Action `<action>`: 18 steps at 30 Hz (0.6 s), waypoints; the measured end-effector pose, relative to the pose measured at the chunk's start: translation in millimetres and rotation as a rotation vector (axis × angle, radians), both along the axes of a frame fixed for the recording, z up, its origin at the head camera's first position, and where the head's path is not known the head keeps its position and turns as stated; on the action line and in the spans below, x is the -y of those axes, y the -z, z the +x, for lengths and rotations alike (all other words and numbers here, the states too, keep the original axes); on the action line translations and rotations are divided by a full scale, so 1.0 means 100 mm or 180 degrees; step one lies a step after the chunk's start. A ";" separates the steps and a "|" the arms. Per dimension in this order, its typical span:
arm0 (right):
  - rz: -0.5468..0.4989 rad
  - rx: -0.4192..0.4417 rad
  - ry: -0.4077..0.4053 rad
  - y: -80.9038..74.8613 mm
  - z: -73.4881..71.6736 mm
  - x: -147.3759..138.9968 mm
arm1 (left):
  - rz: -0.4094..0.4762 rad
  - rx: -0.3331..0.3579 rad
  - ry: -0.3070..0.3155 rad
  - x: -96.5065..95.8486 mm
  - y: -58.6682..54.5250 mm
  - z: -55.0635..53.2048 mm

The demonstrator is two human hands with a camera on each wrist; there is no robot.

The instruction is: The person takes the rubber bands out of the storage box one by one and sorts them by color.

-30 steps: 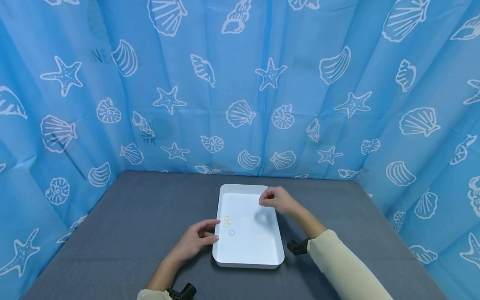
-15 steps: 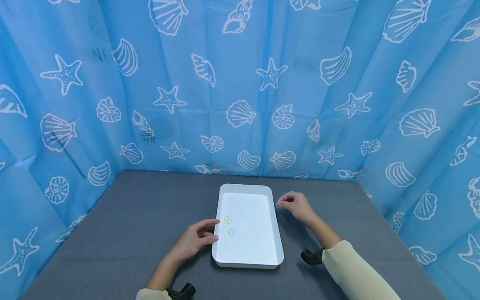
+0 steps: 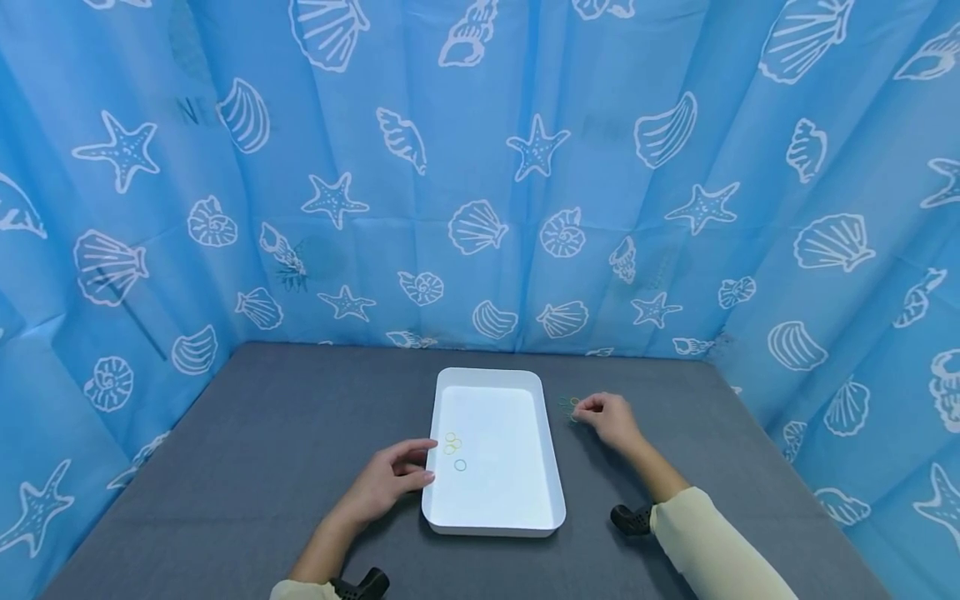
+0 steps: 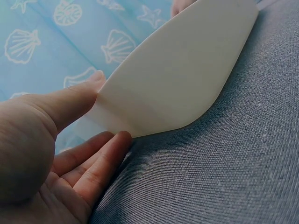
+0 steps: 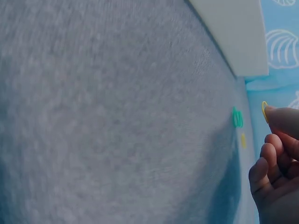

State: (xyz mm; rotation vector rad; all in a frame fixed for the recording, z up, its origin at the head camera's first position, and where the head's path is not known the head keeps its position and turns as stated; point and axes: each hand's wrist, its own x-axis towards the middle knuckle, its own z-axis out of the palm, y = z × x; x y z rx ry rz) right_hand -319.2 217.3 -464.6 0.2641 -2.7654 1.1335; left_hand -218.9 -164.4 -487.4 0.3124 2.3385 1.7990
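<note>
My left hand [image 3: 392, 477] holds the left side of a shallow white tray [image 3: 498, 531]. In the left wrist view its thumb [image 4: 77, 100] lies at the rim and its fingertips reach the wall's lower edge. Several thin yellow rubber bands [image 3: 450, 449] and one teal rubber band [image 3: 461, 465] lie inside the tray. Right of the tray, my right hand [image 3: 611, 418] pinches a yellow rubber band [image 5: 265, 112] between thumb and finger. Green rubber bands [image 5: 238, 118] and another yellow one [image 5: 243, 140] lie on the table near it, partly hidden by the hand in the head view.
The table [image 3: 322, 400] is covered with grey cloth. A blue curtain [image 3: 420, 250] with white shell and starfish prints hangs along its back and sides. Both wrists carry a black device [image 3: 632, 520], below pale yellow sleeves [image 3: 712, 542].
My right hand has moved from over the tray's far right part to the table on its right, where green bands now show. The left hand and the bands in the tray stay put.
</note>
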 end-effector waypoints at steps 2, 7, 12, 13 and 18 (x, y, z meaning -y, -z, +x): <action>0.0004 0.0002 0.0047 0.03 -0.01 -0.02 | 0.0005 0.0019 -0.0014 0.00 0.00 0.00; -0.0005 0.0108 0.0180 0.07 -0.05 -0.04 | -0.0007 0.0007 -0.0032 -0.01 -0.01 -0.01; 0.0028 0.0192 0.0298 0.08 -0.10 -0.02 | 0.0059 0.0008 -0.0036 -0.02 -0.07 0.03; 0.0058 0.0211 0.0327 0.08 -0.11 -0.02 | 0.0062 0.0009 -0.0036 -0.02 -0.07 0.03; 0.0191 0.0267 0.0525 0.09 -0.15 0.01 | 0.0053 0.0011 -0.0018 -0.01 -0.05 0.03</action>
